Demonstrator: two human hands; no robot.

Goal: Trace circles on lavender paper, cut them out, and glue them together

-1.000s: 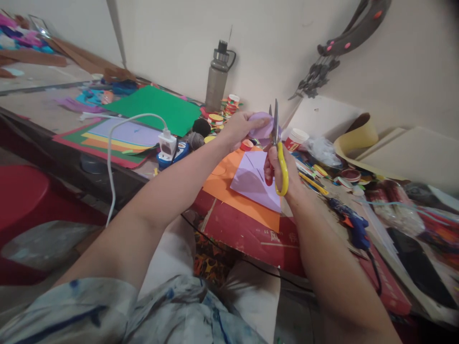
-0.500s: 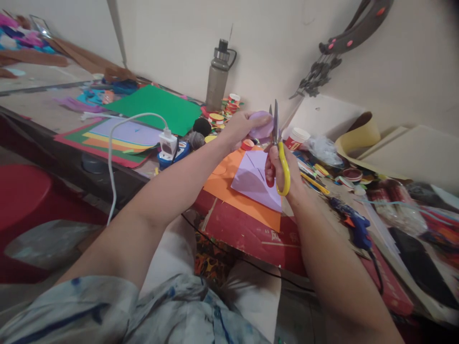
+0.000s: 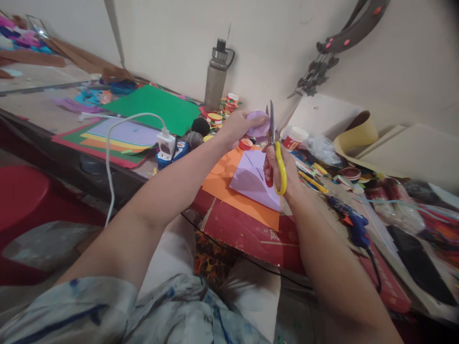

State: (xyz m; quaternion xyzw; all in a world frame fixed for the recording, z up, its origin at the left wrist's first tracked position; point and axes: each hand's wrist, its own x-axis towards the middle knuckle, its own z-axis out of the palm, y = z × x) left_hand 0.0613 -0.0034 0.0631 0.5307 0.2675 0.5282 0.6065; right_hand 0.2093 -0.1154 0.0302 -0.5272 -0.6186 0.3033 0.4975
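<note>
My left hand [image 3: 236, 128] pinches a rounded piece of purple paper [image 3: 257, 125] in the air above the table. My right hand [image 3: 283, 167] is closed around the handles of yellow-and-red scissors [image 3: 280, 169], whose blades point upward at the right edge of that piece. The blades are slightly parted; whether paper lies between them is hard to make out. Below the hands, a purple sheet [image 3: 251, 179] with dark slits or lines rests on an orange sheet [image 3: 247, 205], which lies on a red board [image 3: 244, 229].
A grey bottle [image 3: 216, 79] stands by the wall. At left are a green sheet [image 3: 154, 107], stacked coloured sheets [image 3: 118, 134] and a white charger [image 3: 166, 142] with its cable. At right lie a paper cup [image 3: 296, 138], a yellow cutter [image 3: 313, 182] and a blue glue gun [image 3: 353, 224].
The scissor blades sit a little closer together than before. Both hands keep their holds, and the whole view has shifted slightly.
</note>
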